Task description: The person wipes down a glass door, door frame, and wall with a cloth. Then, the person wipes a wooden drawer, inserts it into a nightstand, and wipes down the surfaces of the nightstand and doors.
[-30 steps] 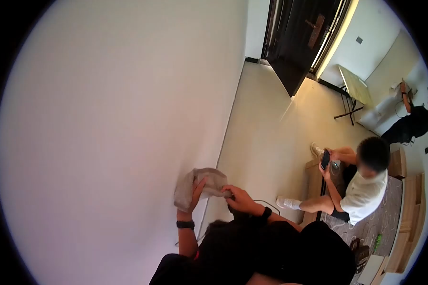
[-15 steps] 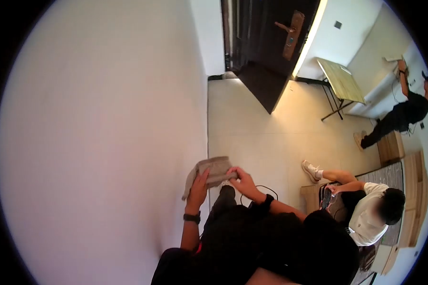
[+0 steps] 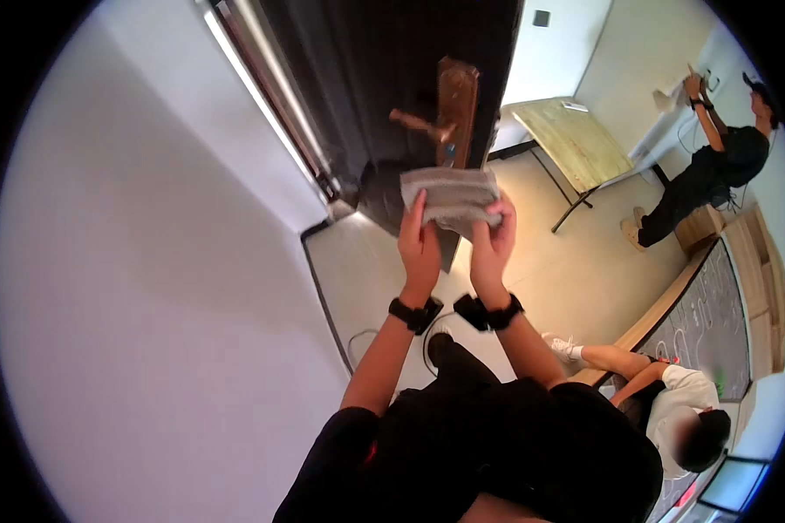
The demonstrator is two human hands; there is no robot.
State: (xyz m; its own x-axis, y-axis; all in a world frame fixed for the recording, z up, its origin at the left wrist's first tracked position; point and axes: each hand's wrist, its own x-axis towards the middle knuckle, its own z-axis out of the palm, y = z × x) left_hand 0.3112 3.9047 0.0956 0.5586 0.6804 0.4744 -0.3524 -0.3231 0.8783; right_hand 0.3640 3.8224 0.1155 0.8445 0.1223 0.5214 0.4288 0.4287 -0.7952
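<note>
One cloth [image 3: 449, 196], and it's gripped at both ends, left hand [image 3: 420, 248] and right hand [image 3: 494, 240] set apart, its long axis running crosswise between them! It sits straight ahead, showing just below the handle [image 3: 423, 125] of the dark door [image 3: 366, 74], neither hand clearly nearer.

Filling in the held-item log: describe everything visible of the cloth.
The cloth is grey-brown and looks like soft, textured fabric, apparently folded into a rough rectangle with creases running across it. It is held up off the floor, gripped by the left hand and the right hand near opposite sides. In view it overlaps the dark door, below the handle; contact with the door can't be judged. Its far side is hidden.
</note>
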